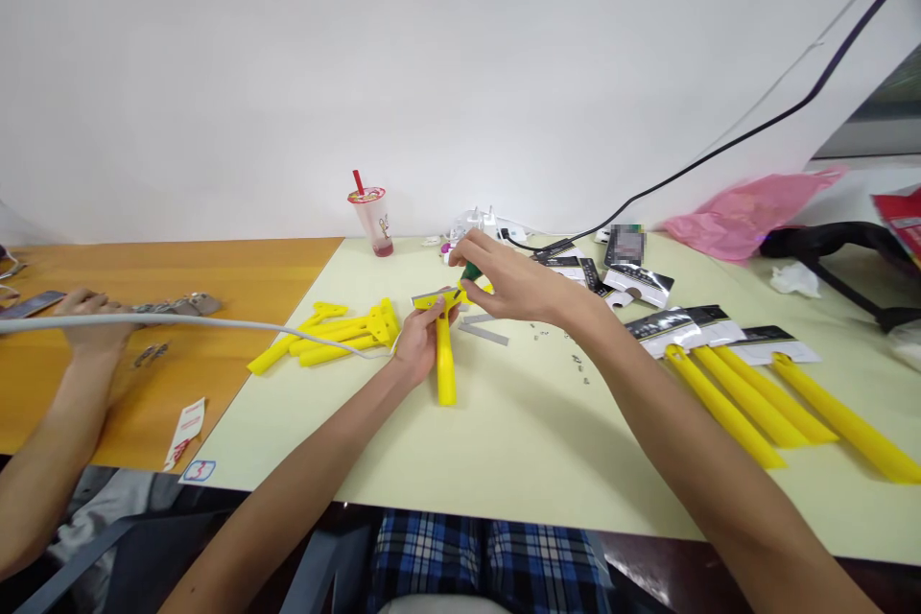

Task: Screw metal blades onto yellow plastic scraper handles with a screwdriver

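My left hand (417, 342) is closed around the head of a yellow scraper (446, 369), whose handle points down toward me. A thin metal blade lies along the scraper's head. Over that head, my right hand (507, 276) grips a screwdriver with a green handle (470, 271); its tip is down at the head, and I cannot tell whether it sits in a screw. Just right of the scraper lie flat grey metal blades (485, 334). Small metal fasteners (577, 366) are scattered farther right. Several yellow scraper handles (338, 336) are piled to the left of my left hand.
Several yellow scrapers with black-and-white cards (726, 393) lie at the right. A plastic cup with a red straw (375, 225) stands at the back. A grey cable (237, 324) crosses the left side, near another person's hand (93, 318). A pink bag (748, 211) lies back right.
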`<state>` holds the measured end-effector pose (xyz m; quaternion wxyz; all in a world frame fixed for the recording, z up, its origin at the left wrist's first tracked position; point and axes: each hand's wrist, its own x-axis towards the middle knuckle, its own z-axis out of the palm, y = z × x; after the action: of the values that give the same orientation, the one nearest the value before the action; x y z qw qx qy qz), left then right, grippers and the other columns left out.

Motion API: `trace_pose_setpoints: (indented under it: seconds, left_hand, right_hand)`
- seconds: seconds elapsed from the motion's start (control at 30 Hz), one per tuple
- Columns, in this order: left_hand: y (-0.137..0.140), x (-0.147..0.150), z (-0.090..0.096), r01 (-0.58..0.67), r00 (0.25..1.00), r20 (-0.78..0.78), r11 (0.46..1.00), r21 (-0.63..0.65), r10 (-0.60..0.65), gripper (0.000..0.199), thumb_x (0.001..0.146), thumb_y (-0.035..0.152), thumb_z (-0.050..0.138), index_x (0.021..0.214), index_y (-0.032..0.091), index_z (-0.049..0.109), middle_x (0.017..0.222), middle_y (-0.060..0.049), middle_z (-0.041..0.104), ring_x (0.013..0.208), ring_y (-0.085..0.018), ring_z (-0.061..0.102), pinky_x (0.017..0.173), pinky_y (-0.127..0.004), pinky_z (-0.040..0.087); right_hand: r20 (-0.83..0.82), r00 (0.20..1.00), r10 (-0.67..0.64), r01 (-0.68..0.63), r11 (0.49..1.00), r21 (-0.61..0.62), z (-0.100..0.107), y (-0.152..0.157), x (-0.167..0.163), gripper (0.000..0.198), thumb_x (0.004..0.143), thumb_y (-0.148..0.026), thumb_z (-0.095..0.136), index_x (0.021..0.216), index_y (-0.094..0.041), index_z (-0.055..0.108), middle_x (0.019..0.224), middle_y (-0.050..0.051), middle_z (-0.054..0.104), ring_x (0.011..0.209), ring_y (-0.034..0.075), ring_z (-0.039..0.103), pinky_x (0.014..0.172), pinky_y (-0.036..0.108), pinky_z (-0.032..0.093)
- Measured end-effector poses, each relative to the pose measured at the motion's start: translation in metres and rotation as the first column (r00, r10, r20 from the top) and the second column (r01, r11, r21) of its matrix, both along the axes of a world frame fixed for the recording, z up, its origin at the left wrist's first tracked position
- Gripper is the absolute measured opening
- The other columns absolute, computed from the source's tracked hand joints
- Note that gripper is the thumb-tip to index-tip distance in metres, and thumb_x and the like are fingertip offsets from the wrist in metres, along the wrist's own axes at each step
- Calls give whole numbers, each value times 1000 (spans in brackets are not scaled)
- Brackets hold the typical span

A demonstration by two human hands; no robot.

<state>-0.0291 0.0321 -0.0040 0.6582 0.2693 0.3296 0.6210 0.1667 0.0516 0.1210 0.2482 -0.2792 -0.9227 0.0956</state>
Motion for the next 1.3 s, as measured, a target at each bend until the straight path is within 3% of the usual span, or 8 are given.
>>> trace_pose_setpoints:
  seconds: [0.2, 0.37, 0.5, 0.63, 0.8, 1.03, 1.13, 1.3]
  left_hand:
    - [-1, -1, 0, 61, 998, -1, 998, -5, -61, 16, 94, 22, 82, 107, 13, 80, 117, -10, 80, 103, -19, 78, 95, -29, 62]
    - [-1, 0, 0, 33, 999, -8, 999, -4, -33, 16, 89, 21, 87, 101, 13, 79, 113, -10, 80, 105, -19, 78, 103, -31, 62]
    - [0, 0, -1, -28, 999, -40, 1000, 0, 28, 12, 89, 18, 86, 98, 16, 79, 113, -8, 81, 112, -19, 76, 109, -30, 58]
    - [2, -1, -4, -60, 997, -60, 998, -33, 58, 4, 92, 17, 82, 94, 16, 79, 108, -9, 82, 111, -18, 75, 108, -28, 58]
    - [1, 0, -5, -15, 1000, -22, 998, -64, 14, 6, 92, 15, 81, 97, 13, 80, 114, -10, 81, 106, -17, 76, 104, -29, 62]
    - [-7, 8, -4, 56, 998, 14, 995, -78, -55, 9, 95, 17, 80, 103, 12, 81, 119, -12, 81, 108, -21, 78, 111, -36, 63]
    - [-8, 10, -6, 101, 995, 33, 991, -83, -98, 9, 95, 16, 79, 103, 12, 81, 118, -12, 81, 107, -21, 79, 112, -39, 63]
    - [-6, 8, -7, 76, 996, 56, 989, -125, -70, 8, 94, 13, 78, 101, 12, 80, 106, -10, 83, 97, -22, 82, 114, -41, 62]
  right_hand:
    - [-49, 999, 22, -24, 999, -33, 2, -1, -3, 19, 106, -16, 46, 120, -25, 55, 133, 13, 60, 103, 25, 63, 87, 41, 50]
    - [1, 1000, -17, 17, 998, 58, -2, 5, -4, 6, 108, -23, 54, 114, -25, 55, 119, 8, 69, 91, 23, 61, 82, 38, 45]
    - [21, 999, -39, 37, 996, 85, -7, 9, -3, 7, 111, -28, 53, 115, -24, 57, 121, 9, 68, 89, 22, 61, 80, 37, 44]
    - [22, 1000, -22, 22, 999, 24, -8, 6, -3, 15, 110, -27, 50, 122, -23, 58, 130, 12, 63, 97, 24, 63, 83, 39, 48]
    - [-6, 999, 40, -40, 998, -53, -1, -2, -4, 27, 102, -13, 49, 124, -25, 58, 136, 14, 57, 103, 25, 63, 85, 40, 52]
    - [3, 999, -40, 40, 997, 62, 2, -1, -7, 6, 109, -28, 58, 113, -24, 56, 118, 8, 67, 89, 23, 60, 81, 36, 44]
    - [-1, 1000, -14, 14, 999, 29, -1, 0, -7, 12, 107, -23, 57, 119, -23, 54, 122, 10, 65, 95, 24, 60, 82, 36, 45]
    - [-101, 985, 140, -148, 986, -73, 0, -1, -5, 35, 97, -5, 52, 127, -24, 53, 131, 11, 62, 108, 23, 62, 91, 37, 49]
